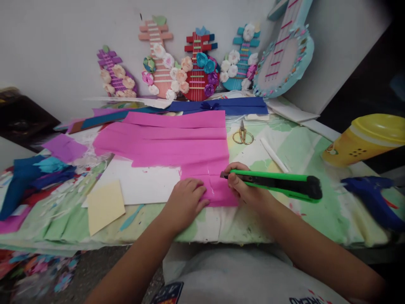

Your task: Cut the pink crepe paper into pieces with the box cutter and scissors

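A bright pink sheet of crepe paper [177, 145] lies creased across the table, partly over a white board [142, 179]. My left hand [188, 200] rests flat on the lower part of the pink sheet, fingers stretched out at its near left edge. In my right hand [245, 185] is a green and black utility knife [281, 182], its tip pointing left above the pink sheet. Pale marks show on the paper between my two hands. Whether the blade touches the paper I cannot tell.
Small gold scissors [243, 135] and a white stick [274, 155] lie beyond my right hand. Rightward are a yellow lidded cup [360, 139] and a blue glue gun [373, 198]. A cream paper square [106, 207] lies left. Decorated toy guitars [198, 63] lean against the wall.
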`<act>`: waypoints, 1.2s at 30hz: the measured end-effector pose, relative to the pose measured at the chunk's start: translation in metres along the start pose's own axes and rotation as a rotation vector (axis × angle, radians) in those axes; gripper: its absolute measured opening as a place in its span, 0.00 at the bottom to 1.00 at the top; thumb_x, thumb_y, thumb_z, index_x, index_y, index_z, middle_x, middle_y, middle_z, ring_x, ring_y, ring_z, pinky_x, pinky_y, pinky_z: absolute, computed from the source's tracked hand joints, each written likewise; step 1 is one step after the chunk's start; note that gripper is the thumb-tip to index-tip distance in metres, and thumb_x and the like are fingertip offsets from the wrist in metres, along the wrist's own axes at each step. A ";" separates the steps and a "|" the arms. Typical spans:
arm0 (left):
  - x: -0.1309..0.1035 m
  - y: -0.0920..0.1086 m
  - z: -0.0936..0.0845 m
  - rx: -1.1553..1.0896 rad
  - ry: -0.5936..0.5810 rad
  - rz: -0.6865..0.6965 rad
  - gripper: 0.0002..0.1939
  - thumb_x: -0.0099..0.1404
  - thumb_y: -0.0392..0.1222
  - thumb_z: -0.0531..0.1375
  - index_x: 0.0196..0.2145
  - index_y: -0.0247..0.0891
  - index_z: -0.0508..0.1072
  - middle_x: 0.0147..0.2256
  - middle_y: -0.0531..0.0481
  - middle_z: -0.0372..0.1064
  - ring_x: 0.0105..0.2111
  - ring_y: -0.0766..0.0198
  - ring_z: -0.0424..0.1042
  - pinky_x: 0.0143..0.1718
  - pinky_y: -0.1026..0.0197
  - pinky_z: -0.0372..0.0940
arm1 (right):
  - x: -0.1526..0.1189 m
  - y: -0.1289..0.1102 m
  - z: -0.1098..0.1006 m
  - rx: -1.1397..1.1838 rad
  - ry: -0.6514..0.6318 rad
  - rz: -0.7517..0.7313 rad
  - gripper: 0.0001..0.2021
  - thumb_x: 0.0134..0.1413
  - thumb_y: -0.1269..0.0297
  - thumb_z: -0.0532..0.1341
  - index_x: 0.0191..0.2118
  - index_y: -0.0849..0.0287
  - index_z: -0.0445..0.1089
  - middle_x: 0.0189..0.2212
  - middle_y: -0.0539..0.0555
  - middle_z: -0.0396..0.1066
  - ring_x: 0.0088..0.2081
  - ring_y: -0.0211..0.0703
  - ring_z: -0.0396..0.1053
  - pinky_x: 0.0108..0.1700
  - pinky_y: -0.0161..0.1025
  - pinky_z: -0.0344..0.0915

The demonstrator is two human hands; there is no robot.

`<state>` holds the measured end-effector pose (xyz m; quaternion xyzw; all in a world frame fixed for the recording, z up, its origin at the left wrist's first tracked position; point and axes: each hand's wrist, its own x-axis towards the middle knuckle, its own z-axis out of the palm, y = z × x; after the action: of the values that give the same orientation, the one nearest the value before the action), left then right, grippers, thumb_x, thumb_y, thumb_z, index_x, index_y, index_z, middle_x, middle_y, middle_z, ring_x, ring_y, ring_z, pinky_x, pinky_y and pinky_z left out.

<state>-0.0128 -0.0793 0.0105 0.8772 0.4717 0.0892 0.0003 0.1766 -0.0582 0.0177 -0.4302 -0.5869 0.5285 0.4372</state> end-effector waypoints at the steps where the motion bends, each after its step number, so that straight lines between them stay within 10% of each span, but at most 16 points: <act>1: 0.001 -0.001 0.000 -0.025 -0.004 0.008 0.11 0.59 0.44 0.54 0.38 0.36 0.69 0.41 0.46 0.65 0.42 0.57 0.61 0.44 0.54 0.56 | 0.000 0.000 0.000 -0.023 -0.016 -0.009 0.17 0.45 0.47 0.54 0.33 0.57 0.60 0.16 0.44 0.55 0.18 0.31 0.53 0.19 0.31 0.51; 19: 0.001 0.003 0.001 -0.084 0.116 0.084 0.08 0.61 0.39 0.52 0.28 0.35 0.69 0.29 0.49 0.65 0.32 0.62 0.62 0.36 0.58 0.57 | 0.009 -0.015 -0.006 -0.501 0.163 -0.226 0.12 0.48 0.53 0.53 0.31 0.57 0.63 0.24 0.50 0.64 0.26 0.36 0.62 0.29 0.34 0.58; 26: -0.002 0.001 0.006 -0.050 0.200 0.091 0.09 0.61 0.38 0.51 0.29 0.35 0.69 0.31 0.48 0.66 0.33 0.61 0.62 0.37 0.56 0.57 | 0.017 -0.021 -0.057 -1.330 0.087 -0.351 0.17 0.49 0.51 0.52 0.40 0.56 0.64 0.27 0.54 0.67 0.29 0.43 0.64 0.27 0.35 0.53; 36: -0.005 0.006 0.003 -0.026 0.156 0.110 0.10 0.61 0.40 0.51 0.30 0.35 0.70 0.31 0.47 0.66 0.34 0.61 0.62 0.37 0.56 0.57 | 0.041 -0.012 -0.091 -1.748 -0.237 -0.265 0.15 0.47 0.71 0.50 0.43 0.55 0.62 0.31 0.55 0.67 0.32 0.44 0.63 0.24 0.35 0.46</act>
<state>-0.0096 -0.0864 0.0077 0.8921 0.4201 0.1635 -0.0299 0.2537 0.0032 0.0371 -0.4813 -0.8664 -0.1219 -0.0533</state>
